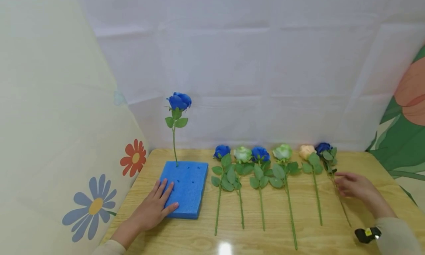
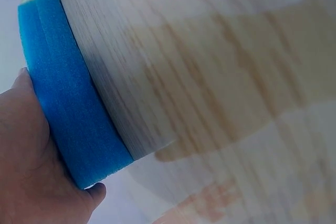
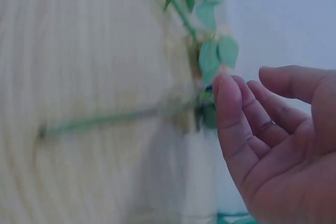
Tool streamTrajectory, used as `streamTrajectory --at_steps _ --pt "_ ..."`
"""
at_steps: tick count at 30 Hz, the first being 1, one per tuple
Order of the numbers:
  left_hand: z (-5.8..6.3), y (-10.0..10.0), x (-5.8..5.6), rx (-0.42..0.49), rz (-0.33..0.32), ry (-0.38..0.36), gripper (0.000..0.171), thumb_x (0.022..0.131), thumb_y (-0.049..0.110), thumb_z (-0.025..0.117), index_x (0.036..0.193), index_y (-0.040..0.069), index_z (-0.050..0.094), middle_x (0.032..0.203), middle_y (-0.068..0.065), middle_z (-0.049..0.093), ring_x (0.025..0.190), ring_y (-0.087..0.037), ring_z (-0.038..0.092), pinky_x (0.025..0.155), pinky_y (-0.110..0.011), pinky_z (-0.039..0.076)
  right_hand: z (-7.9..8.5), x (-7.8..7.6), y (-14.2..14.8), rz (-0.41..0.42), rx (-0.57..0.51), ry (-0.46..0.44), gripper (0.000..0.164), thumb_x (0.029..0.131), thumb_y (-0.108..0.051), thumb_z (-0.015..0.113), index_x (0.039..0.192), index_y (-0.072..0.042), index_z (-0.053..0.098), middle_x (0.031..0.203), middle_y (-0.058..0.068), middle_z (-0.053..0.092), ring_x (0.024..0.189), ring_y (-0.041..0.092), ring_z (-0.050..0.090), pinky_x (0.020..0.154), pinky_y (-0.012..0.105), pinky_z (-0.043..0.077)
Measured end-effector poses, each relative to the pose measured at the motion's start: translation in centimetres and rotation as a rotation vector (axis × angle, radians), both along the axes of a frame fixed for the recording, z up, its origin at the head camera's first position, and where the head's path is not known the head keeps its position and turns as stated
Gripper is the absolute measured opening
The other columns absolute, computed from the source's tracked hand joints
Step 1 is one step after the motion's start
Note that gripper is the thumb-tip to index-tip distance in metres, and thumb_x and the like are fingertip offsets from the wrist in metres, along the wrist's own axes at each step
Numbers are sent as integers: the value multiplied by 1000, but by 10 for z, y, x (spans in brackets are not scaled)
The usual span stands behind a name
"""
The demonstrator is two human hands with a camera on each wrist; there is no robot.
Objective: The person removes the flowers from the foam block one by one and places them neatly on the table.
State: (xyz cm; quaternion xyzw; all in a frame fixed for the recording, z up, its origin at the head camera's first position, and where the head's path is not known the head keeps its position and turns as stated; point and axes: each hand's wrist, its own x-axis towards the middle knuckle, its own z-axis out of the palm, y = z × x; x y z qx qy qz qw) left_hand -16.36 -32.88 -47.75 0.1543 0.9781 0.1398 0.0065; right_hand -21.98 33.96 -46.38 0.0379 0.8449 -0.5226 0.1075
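My left hand (image 1: 154,207) rests on the left side of a blue foam block (image 1: 187,196), fingers spread over its top. In the left wrist view, the hand (image 2: 31,156) lies along the side of the foam block (image 2: 73,93). A blue rose (image 1: 179,101) stands upright in the block's back edge. At the right, my right hand (image 1: 356,188) is beside the stem of a dark blue rose (image 1: 323,148) lying on the table. In the right wrist view, the hand (image 3: 283,135) has its thumb apart from loosely bent fingers, with nothing held between them.
Between the block and my right hand lie blue roses (image 1: 221,152) (image 1: 260,154), green-white roses (image 1: 243,154) (image 1: 282,152) and a peach rose (image 1: 307,152), stems toward me. Small holes dot the foam. A white cloth (image 1: 232,63) hangs behind the wooden table (image 1: 186,236).
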Motion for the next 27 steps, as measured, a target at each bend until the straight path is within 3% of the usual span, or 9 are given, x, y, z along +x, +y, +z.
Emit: streamTrajectory --at_steps 3,5,11,21,27 --pt "0 1 0 -1 1 1 81 101 55 52 157 -1 32 164 -28 20 151 -52 10 115 -68 24 4 -2 -13 4 -6 27 58 107 -21 52 146 18 33 103 4 73 83 6 69 73 29 61" --pt "1 1 0 -11 7 -5 81 101 56 51 157 0 31 165 -27 19 151 -52 10 116 -67 23 7 -4 -22 13 -13 42 59 107 -23 52 146 17 34 109 12 73 85 5 69 76 29 61" --pt "6 3 1 -34 21 -22 80 102 56 48 158 1 30 165 -26 18 152 -51 8 118 -66 21 12 -9 -52 55 -25 91 58 108 -24 50 147 16 35 134 36 56 92 6 68 81 31 61" --pt "3 1 0 -39 19 -24 80 103 57 47 158 2 28 166 -25 17 152 -51 8 118 -65 21 19 -23 -102 94 -143 138 64 105 -28 58 152 8 35 144 35 48 100 12 69 84 32 60" --pt "2 2 0 -39 20 -20 81 102 57 47 158 2 29 166 -25 17 152 -51 8 119 -65 21 24 -31 -126 146 -200 163 60 106 -24 57 152 7 36 142 36 49 106 21 70 92 43 58"
